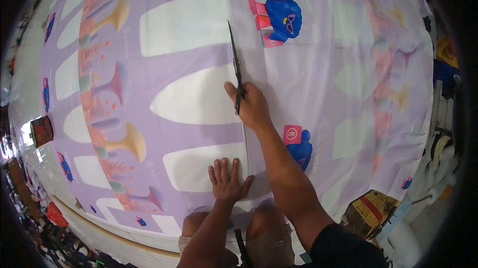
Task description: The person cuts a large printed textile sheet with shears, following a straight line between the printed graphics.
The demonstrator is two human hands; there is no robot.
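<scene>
At the far left, a dark brown block (42,131) sits at the margin of the printed sheet (199,132). The sheet, lilac with white shapes, is spread out in front of the person and fills most of the view.

Left hand (228,186): palm down, fingers spread, pressed on a white shape near the person's knees (262,220). Its grip is open and holds nothing.

Scissors (237,71): at the middle of the sheet, points directed away from the person, in line with a narrow lengthwise edge. Whether the blades are parted cannot be told.

Right hand (253,106): grip closed around the scissor handles.

To the right lies a paler printed area; a worn yellow box (371,213) stands at its near corner.

Step in hand, as judged: cutting lengthwise, the left hand steadying the material. The next move calls for advancing the scissors along the same line, keeping the material flat, and repositioning the left hand farther forward when reach requires.
</scene>
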